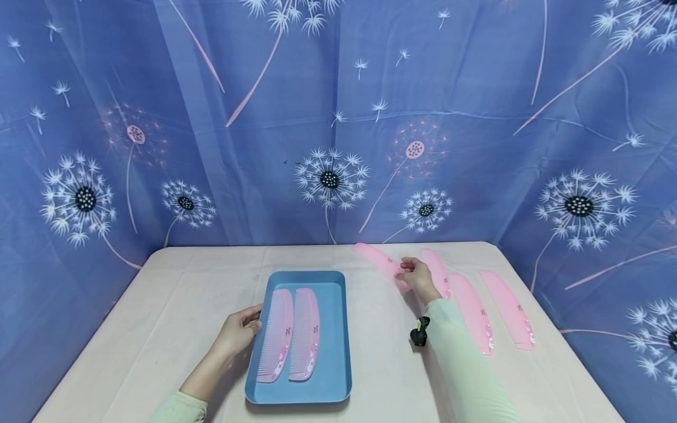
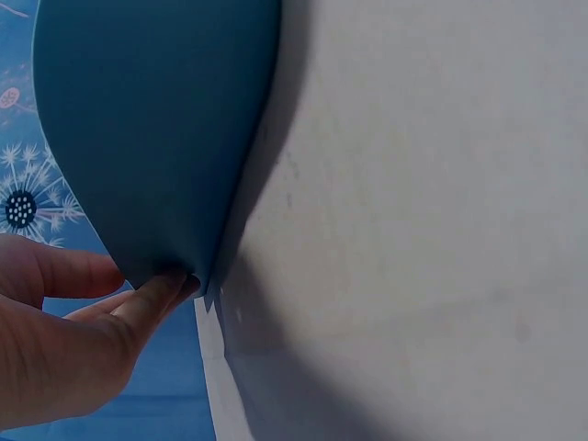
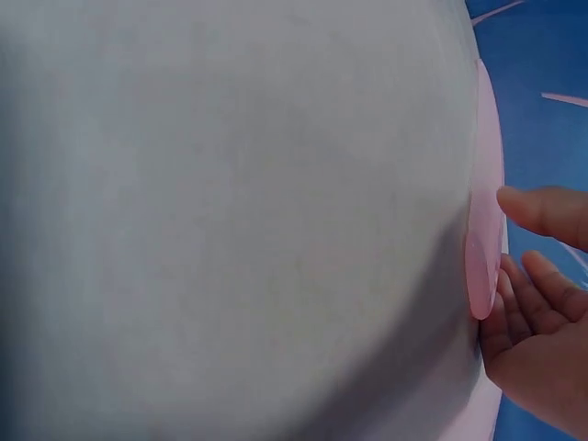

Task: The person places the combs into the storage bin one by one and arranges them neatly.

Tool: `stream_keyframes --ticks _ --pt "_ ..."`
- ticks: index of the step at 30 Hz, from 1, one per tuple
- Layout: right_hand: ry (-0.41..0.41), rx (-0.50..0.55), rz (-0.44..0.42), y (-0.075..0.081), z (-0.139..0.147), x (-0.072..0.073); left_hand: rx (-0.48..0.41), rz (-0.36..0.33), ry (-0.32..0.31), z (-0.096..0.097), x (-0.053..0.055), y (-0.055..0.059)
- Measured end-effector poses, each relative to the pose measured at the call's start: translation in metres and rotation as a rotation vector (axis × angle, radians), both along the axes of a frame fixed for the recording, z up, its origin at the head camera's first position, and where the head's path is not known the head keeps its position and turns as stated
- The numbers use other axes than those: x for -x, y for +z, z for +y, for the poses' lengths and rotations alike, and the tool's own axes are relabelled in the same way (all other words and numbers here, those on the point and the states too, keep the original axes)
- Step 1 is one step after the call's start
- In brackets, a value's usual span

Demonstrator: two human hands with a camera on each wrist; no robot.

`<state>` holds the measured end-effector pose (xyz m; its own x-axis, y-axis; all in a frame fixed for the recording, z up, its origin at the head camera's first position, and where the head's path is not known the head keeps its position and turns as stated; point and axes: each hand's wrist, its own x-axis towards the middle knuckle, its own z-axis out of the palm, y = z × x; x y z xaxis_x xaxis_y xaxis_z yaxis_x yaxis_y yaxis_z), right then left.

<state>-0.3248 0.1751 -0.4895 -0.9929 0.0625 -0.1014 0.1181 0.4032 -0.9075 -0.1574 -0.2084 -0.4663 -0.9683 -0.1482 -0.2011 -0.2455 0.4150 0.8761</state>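
My left hand (image 1: 236, 333) holds the left rim of a blue tray (image 1: 333, 376), thumb above and fingers against the side. The left wrist view shows those fingers (image 2: 152, 299) pinching the tray wall (image 2: 156, 138). Inside the tray, two pink combs (image 1: 276, 338) lie side by side, teeth facing left. At the back of the table, my right hand (image 1: 418, 279) is over the near end of another pink comb (image 1: 375, 257), which lies slanted. In the right wrist view, thumb and fingers of this hand (image 3: 542, 322) are spread apart beside the comb (image 3: 485, 165).
Right of that comb lie three more pink combs: one (image 1: 435, 267) partly behind my right hand, one (image 1: 471, 308) beside my forearm, one (image 1: 508, 308) farthest right. A pale cloth covers the table (image 1: 174, 305). Blue dandelion-print curtains (image 1: 254, 176) stand behind and at both sides.
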Motion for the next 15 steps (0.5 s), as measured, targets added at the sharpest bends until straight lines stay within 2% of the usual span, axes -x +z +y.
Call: stream_keyframes --ticks 5,15 --pt "0.018 -0.039 0.025 0.0000 -0.0013 0.0004 0.006 -0.003 0.002 -0.0002 0.0004 -0.0004" --pt "0.063 -0.055 -0.003 0.0039 -0.0039 0.0010 -0.003 0.008 -0.013 -0.0005 -0.0003 -0.0003"
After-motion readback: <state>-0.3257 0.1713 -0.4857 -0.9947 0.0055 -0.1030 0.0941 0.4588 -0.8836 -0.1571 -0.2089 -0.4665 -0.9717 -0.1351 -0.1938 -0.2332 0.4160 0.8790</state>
